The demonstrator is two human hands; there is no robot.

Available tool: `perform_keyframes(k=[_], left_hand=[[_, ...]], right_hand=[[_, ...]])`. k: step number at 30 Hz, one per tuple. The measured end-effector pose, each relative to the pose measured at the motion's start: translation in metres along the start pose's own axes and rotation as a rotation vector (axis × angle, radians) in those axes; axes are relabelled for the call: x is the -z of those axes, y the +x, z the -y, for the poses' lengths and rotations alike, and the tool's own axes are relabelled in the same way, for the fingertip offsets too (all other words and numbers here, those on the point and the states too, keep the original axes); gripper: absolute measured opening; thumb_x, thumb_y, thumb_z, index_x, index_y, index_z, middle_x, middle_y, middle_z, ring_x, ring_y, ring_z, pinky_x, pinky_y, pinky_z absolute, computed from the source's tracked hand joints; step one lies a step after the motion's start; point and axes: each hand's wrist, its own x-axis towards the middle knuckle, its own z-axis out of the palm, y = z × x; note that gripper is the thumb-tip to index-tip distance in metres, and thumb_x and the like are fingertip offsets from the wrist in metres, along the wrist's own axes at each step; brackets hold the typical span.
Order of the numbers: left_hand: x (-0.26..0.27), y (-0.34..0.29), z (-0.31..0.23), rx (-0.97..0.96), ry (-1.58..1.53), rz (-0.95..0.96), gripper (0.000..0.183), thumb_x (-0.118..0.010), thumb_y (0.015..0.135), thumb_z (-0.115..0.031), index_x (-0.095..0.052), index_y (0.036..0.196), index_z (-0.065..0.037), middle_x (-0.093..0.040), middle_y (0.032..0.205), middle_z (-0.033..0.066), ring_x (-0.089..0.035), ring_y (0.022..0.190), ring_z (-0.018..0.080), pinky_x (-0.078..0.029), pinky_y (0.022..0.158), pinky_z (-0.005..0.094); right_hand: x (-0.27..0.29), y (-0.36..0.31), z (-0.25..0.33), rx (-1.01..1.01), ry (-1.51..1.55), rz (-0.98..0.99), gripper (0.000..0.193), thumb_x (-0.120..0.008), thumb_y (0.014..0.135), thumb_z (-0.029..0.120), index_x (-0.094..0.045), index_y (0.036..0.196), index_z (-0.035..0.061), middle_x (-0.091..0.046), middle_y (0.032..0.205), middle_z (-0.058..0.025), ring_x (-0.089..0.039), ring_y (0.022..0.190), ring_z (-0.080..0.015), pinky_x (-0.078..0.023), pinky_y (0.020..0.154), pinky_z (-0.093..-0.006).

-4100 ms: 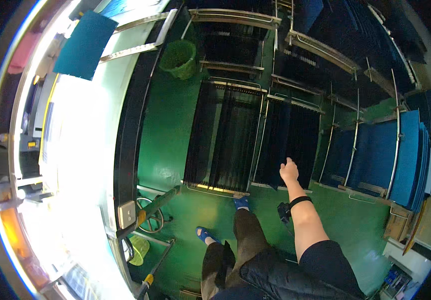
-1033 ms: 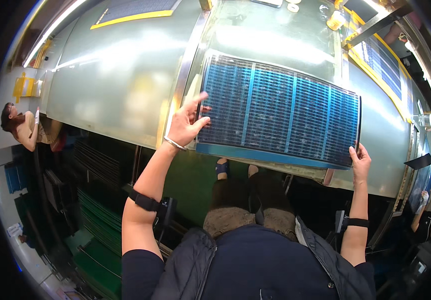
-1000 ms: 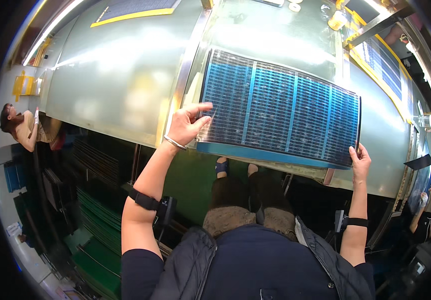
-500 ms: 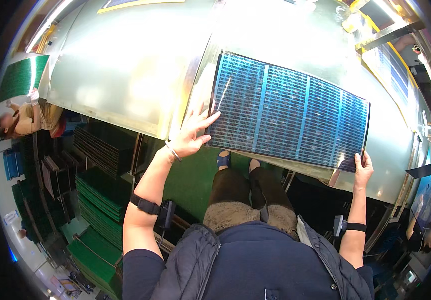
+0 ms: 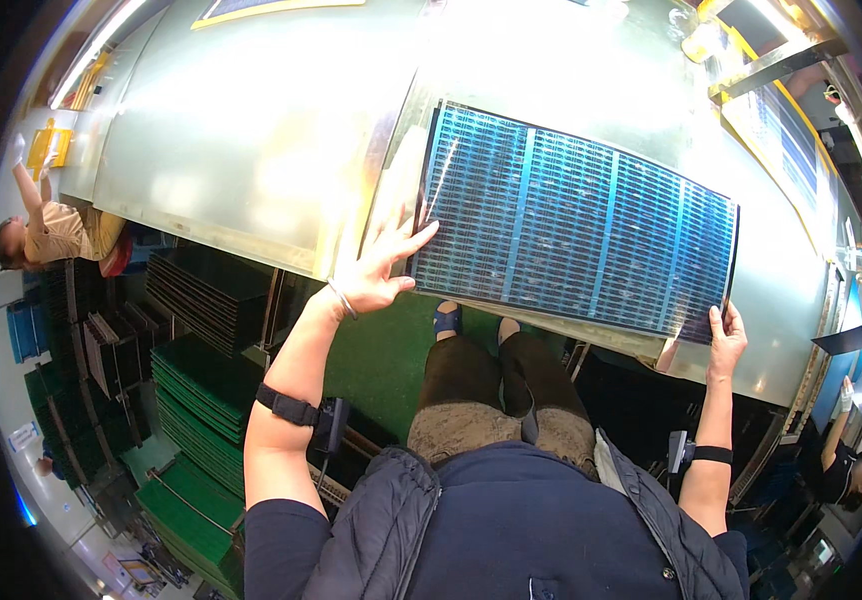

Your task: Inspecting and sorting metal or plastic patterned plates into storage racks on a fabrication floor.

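Observation:
A glossy dark sheet (image 5: 571, 225) with a fine blue grid, crossed by several lighter blue stripes, lies slanted over the near edge of the pale worktable (image 5: 251, 150). At its left edge is my left hand (image 5: 376, 270), fingers spread and stretched out. The index fingertip rests on the sheet's border, with the thumb by the lower left corner. My right hand (image 5: 726, 340) pinches the lower right corner between thumb and fingers. The undersides of the sheet and of my right fingers are hidden.
Green boards (image 5: 196, 400) are stacked in racks below left. A yellow-framed screen (image 5: 781, 150) stands at the far right under a metal bar (image 5: 781, 68). One co-worker (image 5: 56, 230) is at the far left, another (image 5: 846, 465) at the right rim.
My left hand has shifted slightly left along the sheet's edge; my right hand and the sheet stay nearly still. The left co-worker's green board is gone from view, and their arms now reach upward.

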Motion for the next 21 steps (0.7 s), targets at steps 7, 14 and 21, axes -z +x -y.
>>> perform_keyframes(k=[7, 14, 21], left_hand=[[-0.002, 0.0, -0.005, -0.01, 0.115, -0.041, 0.083, -0.065, 0.066, 0.003, -0.032, 0.14, -0.017, -0.017, 0.149, 0.0105, -0.003, 0.139, 0.0288, 0.002, 0.111, 0.0427], [0.001, 0.001, -0.007, -0.028, 0.215, -0.054, 0.083, -0.068, 0.066, -0.002, -0.032, 0.139, -0.017, -0.018, 0.148, 0.0107, -0.008, 0.138, 0.0307, -0.004, 0.111, 0.044], [0.001, -0.012, -0.006, 0.063, 0.335, -0.026, 0.084, -0.067, 0.065, -0.003, -0.031, 0.139, -0.013, -0.019, 0.148, 0.0126, -0.009, 0.138, 0.0321, -0.007, 0.111, 0.0445]], right_hand=[[-0.002, -0.002, 0.004, -0.039, 0.064, 0.012, 0.029, -0.065, 0.083, 0.006, -0.059, 0.111, 0.0001, -0.06, 0.089, 0.0029, -0.053, 0.08, -0.0042, -0.042, 0.075, -0.0188], [0.006, 0.002, 0.012, -0.069, 0.115, 0.046, 0.022, -0.065, 0.082, 0.006, -0.06, 0.102, 0.0007, -0.06, 0.088, 0.0012, -0.054, 0.079, -0.0054, -0.043, 0.075, -0.0195], [-0.016, 0.049, 0.077, -0.318, 0.388, 0.469, 0.066, -0.066, 0.079, 0.014, -0.031, 0.134, 0.002, -0.054, 0.115, -0.0139, -0.057, 0.094, -0.0189, -0.045, 0.081, -0.0303]])
